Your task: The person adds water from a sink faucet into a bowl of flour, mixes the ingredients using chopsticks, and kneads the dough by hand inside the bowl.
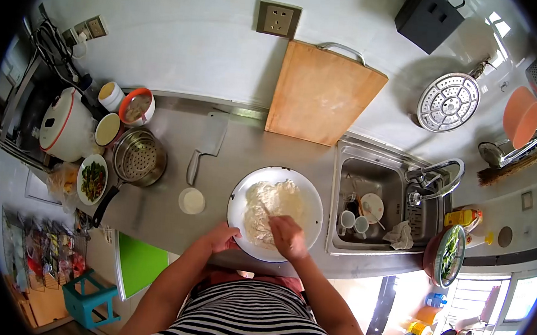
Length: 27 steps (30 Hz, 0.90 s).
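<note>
A wide white enamel basin [236, 197] with a dark, chipped rim stands on the steel counter in front of me. Inside it lies a pale heap of flour [282, 196], clumpy and wet-looking toward the lower left. My left hand [221, 237] grips the basin's near left rim, fingers closed on it. Over the flour, my right hand [290, 238] is closed around a thin stick-like utensil [266, 210] whose tip reaches into the mix; most of it is hidden by the hand. Left of the basin sits a small white bowl [192, 201] with pale contents.
A cleaver [210, 140] lies behind the small bowl. Farther left are a steamer pot [139, 156], a plate of cooked greens [85, 178] and a rice cooker [66, 125]. A cutting board [327, 92] leans on the wall. To the right, the sink [336, 200] holds cups.
</note>
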### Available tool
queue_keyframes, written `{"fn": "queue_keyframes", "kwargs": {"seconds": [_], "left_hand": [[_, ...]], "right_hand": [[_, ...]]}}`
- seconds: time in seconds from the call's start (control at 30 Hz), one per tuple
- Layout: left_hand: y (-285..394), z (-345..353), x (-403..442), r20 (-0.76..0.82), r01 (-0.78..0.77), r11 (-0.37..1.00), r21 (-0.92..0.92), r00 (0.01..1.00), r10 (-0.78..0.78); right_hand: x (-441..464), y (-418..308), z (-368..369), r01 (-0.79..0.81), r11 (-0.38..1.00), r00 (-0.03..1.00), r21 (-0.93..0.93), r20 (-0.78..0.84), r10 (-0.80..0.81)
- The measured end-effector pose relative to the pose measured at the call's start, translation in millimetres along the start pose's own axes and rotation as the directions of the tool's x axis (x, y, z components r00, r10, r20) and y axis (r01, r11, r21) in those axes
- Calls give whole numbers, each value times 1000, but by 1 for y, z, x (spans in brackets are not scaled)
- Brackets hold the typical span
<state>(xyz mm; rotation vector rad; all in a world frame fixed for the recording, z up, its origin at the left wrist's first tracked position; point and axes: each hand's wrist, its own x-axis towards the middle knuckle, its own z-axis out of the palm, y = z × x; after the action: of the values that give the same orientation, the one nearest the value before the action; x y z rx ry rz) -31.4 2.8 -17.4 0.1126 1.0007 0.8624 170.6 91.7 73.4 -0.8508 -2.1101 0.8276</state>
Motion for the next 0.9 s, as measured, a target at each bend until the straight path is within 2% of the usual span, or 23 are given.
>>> {"fn": "queue_keyframes", "kwargs": {"seconds": [0.1,0.17,0.2,0.3,0.33,0.4,0.47,0.57,0.6,0.67,0.73,0.9], "left_hand": [[3,5,-3,-29,-7,1000,4,1000,7],[1,4,-2,-38,-7,1000,-5,999,6],[0,3,-1,-35,-1,1000,-19,999,0],[-2,2,2,-36,-6,1000,-28,999,5],[-2,3,1,-42,-11,1000,-19,999,10],[-1,6,0,-60,-13,1000,-16,998,12],[2,10,-2,-79,-16,1000,-9,997,15],[6,15,-6,-100,-17,1000,12,995,18],[6,16,-6,-102,-18,1000,9,995,19],[6,17,-8,-103,-18,1000,7,995,19],[7,19,-10,-96,-50,999,-1,994,49],[4,17,-6,-116,-49,999,14,992,50]], "right_hand": [[0,0,-22,-54,998,996,-19,-77,53],[-3,-8,-41,-158,987,978,41,-130,162],[-6,-7,-46,-155,987,979,37,-127,159],[-11,-1,-58,-302,952,933,48,-190,305],[-12,5,-60,-301,953,934,46,-189,304],[-8,18,-59,-224,971,954,-85,-222,201],[-5,27,-50,-262,965,940,-31,-235,248],[5,21,-32,-59,993,983,-100,-180,41],[5,15,-32,-62,993,982,-100,-183,43],[5,1,-36,-137,991,989,-12,-55,136],[4,-10,-42,-135,990,990,-32,-33,134],[5,-18,-21,-75,995,997,61,22,74]]}}
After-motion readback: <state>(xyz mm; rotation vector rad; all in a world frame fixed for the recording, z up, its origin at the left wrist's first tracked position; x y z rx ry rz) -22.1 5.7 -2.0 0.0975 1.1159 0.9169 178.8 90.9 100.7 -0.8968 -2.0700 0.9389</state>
